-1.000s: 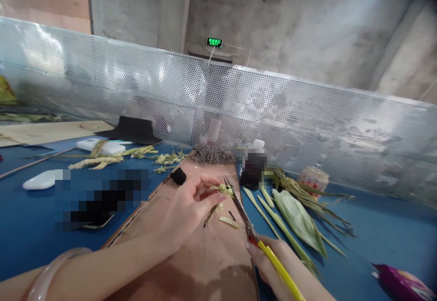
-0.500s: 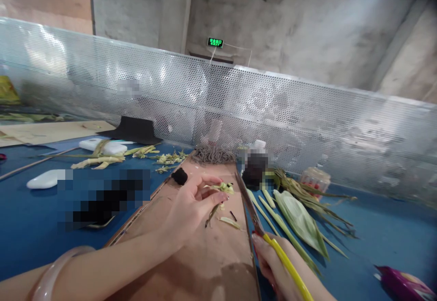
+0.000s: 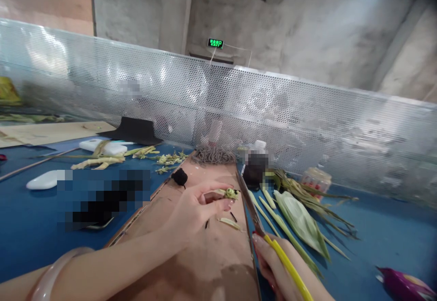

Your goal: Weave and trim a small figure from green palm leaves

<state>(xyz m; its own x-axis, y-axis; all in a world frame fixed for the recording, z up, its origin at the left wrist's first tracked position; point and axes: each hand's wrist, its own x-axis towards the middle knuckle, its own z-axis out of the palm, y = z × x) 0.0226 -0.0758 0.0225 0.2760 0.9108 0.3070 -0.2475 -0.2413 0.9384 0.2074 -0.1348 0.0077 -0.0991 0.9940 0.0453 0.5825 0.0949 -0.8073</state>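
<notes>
The small folded leaf piece point(image 3: 231, 193) sits pinched between the thumb and fingertips of our left hand point(image 3: 194, 207), held just above the brown board point(image 3: 205, 260). A second ago a long strip dangled from it and the blades were right at it; now the strip is gone and the piece looks compact, so we judge the trimming cut made. The scissors point(image 3: 251, 206) have drawn off to the right of the piece, blades together, near it but not touching. Our right hand point(image 3: 271, 267) is closed round their yellow handle at the board's right edge. A pale offcut point(image 3: 227, 221) lies on the board below the piece. Further right on the blue surface point(image 3: 375, 232) lie long green leaves point(image 3: 300, 221) and a purple packet point(image 3: 403, 285) — behind everything runs a perforated metal screen point(image 3: 307, 123).
</notes>
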